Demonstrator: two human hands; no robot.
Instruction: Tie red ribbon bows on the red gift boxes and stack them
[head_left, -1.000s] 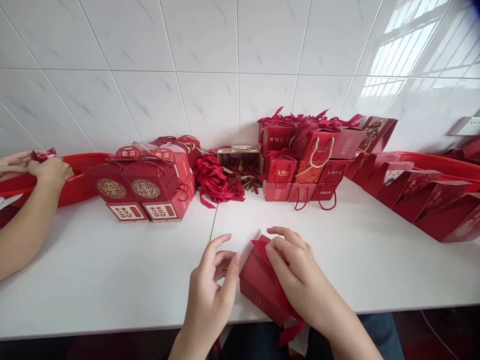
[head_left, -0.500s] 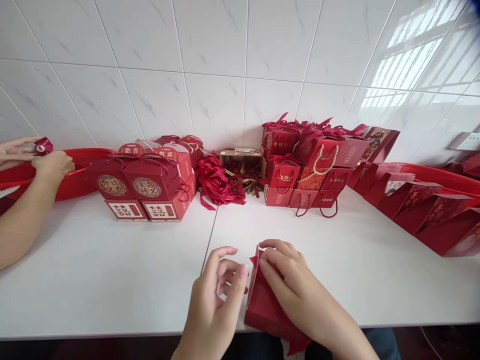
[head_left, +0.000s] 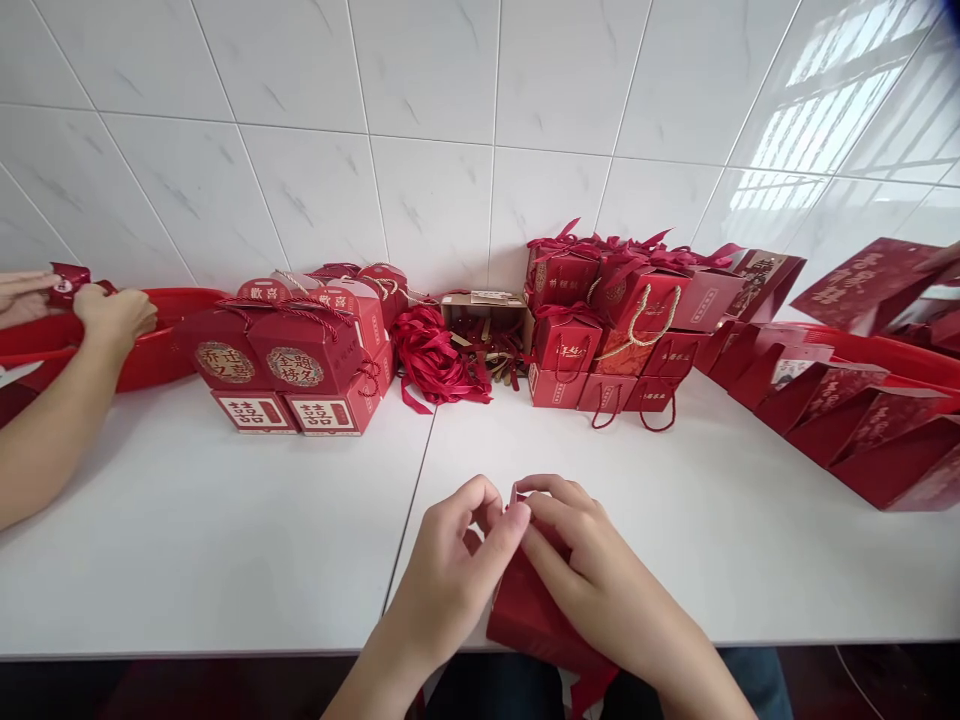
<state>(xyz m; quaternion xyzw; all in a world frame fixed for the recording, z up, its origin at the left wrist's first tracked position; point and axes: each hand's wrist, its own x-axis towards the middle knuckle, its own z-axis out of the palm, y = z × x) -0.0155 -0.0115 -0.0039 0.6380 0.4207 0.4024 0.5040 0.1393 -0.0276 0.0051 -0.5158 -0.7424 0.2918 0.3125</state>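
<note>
Right fingers [head_left: 551, 565] hold red box [head_left: 529, 620]; left fingers [head_left: 501, 545] narrowed, grip unclear; ribbons [head_left: 436, 360], cartons [head_left: 315, 415] beyond

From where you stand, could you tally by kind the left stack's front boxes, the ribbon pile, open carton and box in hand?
Left-stack boxes with round gold emblems: 2
Left-stack boxes with white front labels: 2
Ribbon pile: 1
Open carton: 1
Red box in hand: 1
Total: 7

Person's right hand [head_left: 589, 555] holds a red gift box [head_left: 521, 605] at white table's [head_left: 300, 560] near edge; left hand [head_left: 461, 565] at box's top flap [head_left: 514, 493] (grip hidden).
</note>
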